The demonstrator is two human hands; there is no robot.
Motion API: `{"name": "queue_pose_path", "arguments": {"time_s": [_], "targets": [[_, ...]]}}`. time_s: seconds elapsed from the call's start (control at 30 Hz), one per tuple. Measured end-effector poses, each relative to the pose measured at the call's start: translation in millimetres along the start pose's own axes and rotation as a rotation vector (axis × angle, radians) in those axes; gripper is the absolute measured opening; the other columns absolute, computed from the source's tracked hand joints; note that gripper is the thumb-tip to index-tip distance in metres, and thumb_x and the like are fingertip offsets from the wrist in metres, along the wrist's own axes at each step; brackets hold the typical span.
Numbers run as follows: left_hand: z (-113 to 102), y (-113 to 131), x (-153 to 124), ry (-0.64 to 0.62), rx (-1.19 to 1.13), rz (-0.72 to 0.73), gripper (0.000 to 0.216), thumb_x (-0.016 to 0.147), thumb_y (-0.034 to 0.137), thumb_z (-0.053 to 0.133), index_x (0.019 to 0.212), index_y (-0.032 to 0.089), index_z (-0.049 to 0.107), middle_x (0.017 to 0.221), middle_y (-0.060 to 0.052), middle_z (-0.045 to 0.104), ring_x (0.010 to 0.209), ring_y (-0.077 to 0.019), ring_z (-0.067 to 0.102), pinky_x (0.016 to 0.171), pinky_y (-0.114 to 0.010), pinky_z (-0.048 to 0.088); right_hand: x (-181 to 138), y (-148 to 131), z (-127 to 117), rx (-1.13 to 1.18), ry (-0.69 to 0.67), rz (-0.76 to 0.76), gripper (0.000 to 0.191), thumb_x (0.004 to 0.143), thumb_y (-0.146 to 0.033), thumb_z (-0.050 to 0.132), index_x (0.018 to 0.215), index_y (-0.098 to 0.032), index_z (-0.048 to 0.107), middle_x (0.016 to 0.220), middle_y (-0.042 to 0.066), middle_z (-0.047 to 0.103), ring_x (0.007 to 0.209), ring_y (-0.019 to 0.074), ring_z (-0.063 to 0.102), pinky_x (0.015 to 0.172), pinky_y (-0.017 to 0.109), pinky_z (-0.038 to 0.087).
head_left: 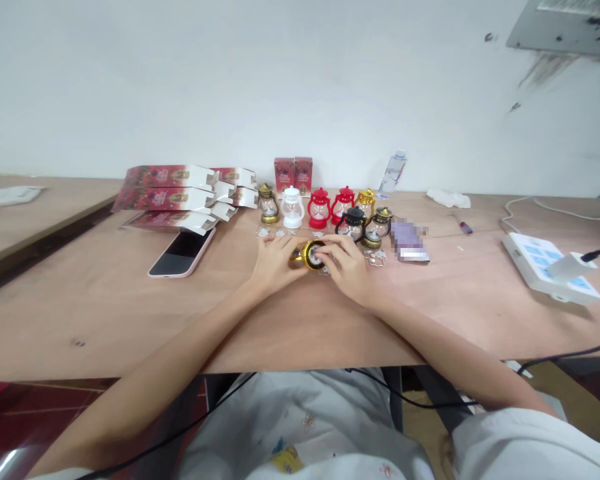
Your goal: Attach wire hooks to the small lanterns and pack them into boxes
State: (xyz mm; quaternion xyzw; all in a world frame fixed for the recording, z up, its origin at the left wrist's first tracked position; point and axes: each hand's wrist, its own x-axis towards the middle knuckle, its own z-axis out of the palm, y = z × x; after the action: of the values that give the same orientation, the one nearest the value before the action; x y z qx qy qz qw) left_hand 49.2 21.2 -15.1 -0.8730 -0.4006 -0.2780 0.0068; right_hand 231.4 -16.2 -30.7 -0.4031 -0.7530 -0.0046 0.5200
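A small gold toy lantern [309, 254] lies on its side on the wooden table [105, 313], its round base facing me. My left hand [275, 261] is closed round its left end. The fingers of my right hand [347, 265] are pinched at the lantern's base on the right side. Just behind my hands stands a row of similar toy lanterns: a gold one [269, 203], a white one [292, 207], two red ones [319, 208], another gold one [366, 201] and two black ones [351, 222]. Small clear plastic pieces [265, 233] lie in front of the row.
A stack of flat red and white cartons [180, 193] and a phone in a pink case [182, 254] lie at the left. Two red boxes [293, 173] and a plastic bottle [393, 173] stand by the wall. A white power strip [547, 267] with cables sits at the right.
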Motion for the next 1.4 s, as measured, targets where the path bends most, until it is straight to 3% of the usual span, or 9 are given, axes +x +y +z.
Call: {"name": "queue_pose_path", "arguments": {"time_s": [0.23, 0.33, 0.43, 0.57, 0.7, 0.8, 0.93, 1.1, 1.4], "targets": [[3.2, -2.7, 0.4, 0.01, -0.056, -0.023, 0.04, 0.077, 0.038, 0.063, 0.114, 0.023, 0.056, 0.111, -0.006, 0.068, 0.106, -0.0267, 0.06, 0.092, -0.041, 0.032, 2.0, -3.8, -4.6, 0.004, 0.006, -0.004, 0.014, 0.092, -0.025, 0.05, 0.095, -0.023, 0.063, 0.109, 0.009, 0.061, 0.107, 0.0203, 0.058, 0.096, 0.039, 0.046], [6.2, -6.7, 0.4, 0.055, -0.09, -0.061, 0.044, 0.077, 0.04, 0.063, 0.116, 0.024, 0.054, 0.115, -0.006, 0.067, 0.109, -0.0277, 0.06, 0.09, -0.04, 0.035, 2.3, -1.7, -4.5, 0.039, 0.104, 0.043, 0.019, 0.092, -0.024, 0.046, 0.107, -0.022, 0.058, 0.113, 0.011, 0.058, 0.111, 0.0209, 0.055, 0.092, 0.038, 0.048], [6.6, -8.6, 0.4, 0.089, -0.109, -0.101, 0.046, 0.076, 0.037, 0.064, 0.118, 0.023, 0.052, 0.115, -0.005, 0.067, 0.108, -0.0277, 0.06, 0.091, -0.041, 0.036, 2.1, 8.3, -1.7, 0.054, 0.155, 0.103, 0.019, 0.091, -0.02, 0.044, 0.105, -0.02, 0.056, 0.105, 0.011, 0.06, 0.099, 0.0195, 0.058, 0.084, 0.035, 0.05], [3.6, -7.6, 1.5, 0.152, -0.159, -0.128, 0.044, 0.075, 0.031, 0.062, 0.116, 0.019, 0.051, 0.118, -0.007, 0.065, 0.111, -0.0276, 0.059, 0.092, -0.039, 0.04, -0.5, 25.0, 5.3, -0.076, -0.142, 0.176, 0.023, 0.082, -0.01, 0.045, 0.098, -0.018, 0.06, 0.097, 0.009, 0.065, 0.091, 0.0204, 0.06, 0.085, 0.037, 0.049], [2.5, -6.9, 2.6, 0.201, -0.2, -0.152, 0.047, 0.073, 0.029, 0.063, 0.117, 0.019, 0.049, 0.116, -0.008, 0.065, 0.107, -0.027, 0.061, 0.091, -0.038, 0.043, -2.8, 24.5, 8.4, -0.24, -0.516, 0.154, 0.035, 0.077, -0.003, 0.045, 0.106, -0.012, 0.063, 0.11, 0.013, 0.066, 0.104, 0.0226, 0.057, 0.096, 0.038, 0.044], [3.6, -6.9, 2.6, 0.211, -0.172, -0.167, 0.05, 0.072, 0.029, 0.064, 0.119, 0.02, 0.049, 0.115, -0.007, 0.065, 0.109, -0.0284, 0.06, 0.093, -0.04, 0.043, -2.8, 15.3, 7.2, -0.336, -0.678, 0.106, 0.042, 0.077, 0.0, 0.043, 0.114, -0.008, 0.062, 0.122, 0.015, 0.062, 0.113, 0.0227, 0.054, 0.101, 0.036, 0.04], [3.5, -5.9, 2.8, 0.204, -0.155, -0.186, 0.05, 0.071, 0.028, 0.065, 0.118, 0.02, 0.05, 0.115, -0.008, 0.065, 0.109, -0.0294, 0.06, 0.093, -0.041, 0.043, -1.5, 7.5, 6.2, -0.429, -0.75, 0.062, 0.042, 0.079, -0.001, 0.043, 0.117, -0.004, 0.06, 0.124, 0.017, 0.06, 0.114, 0.0244, 0.052, 0.1, 0.034, 0.04], [2.3, -5.8, 3.6, 0.209, -0.177, -0.183, 0.047, 0.072, 0.028, 0.063, 0.116, 0.019, 0.05, 0.113, -0.008, 0.066, 0.106, -0.0274, 0.061, 0.092, -0.04, 0.044, 1.4, 8.6, 5.9, -0.47, -0.777, 0.083, 0.031, 0.081, 0.0, 0.043, 0.099, -0.008, 0.067, 0.103, 0.015, 0.065, 0.1, 0.0225, 0.056, 0.089, 0.032, 0.041], [5.8, -8.9, 2.3, 0.168, -0.121, -0.17, 0.047, 0.071, 0.031, 0.064, 0.114, 0.019, 0.051, 0.115, -0.008, 0.066, 0.109, -0.029, 0.06, 0.092, -0.041, 0.04, -0.1, 18.1, 5.5, -0.37, -0.684, 0.143, 0.025, 0.083, 0.0, 0.046, 0.097, -0.012, 0.063, 0.098, 0.011, 0.062, 0.093, 0.0189, 0.058, 0.081, 0.027, 0.041]]}}
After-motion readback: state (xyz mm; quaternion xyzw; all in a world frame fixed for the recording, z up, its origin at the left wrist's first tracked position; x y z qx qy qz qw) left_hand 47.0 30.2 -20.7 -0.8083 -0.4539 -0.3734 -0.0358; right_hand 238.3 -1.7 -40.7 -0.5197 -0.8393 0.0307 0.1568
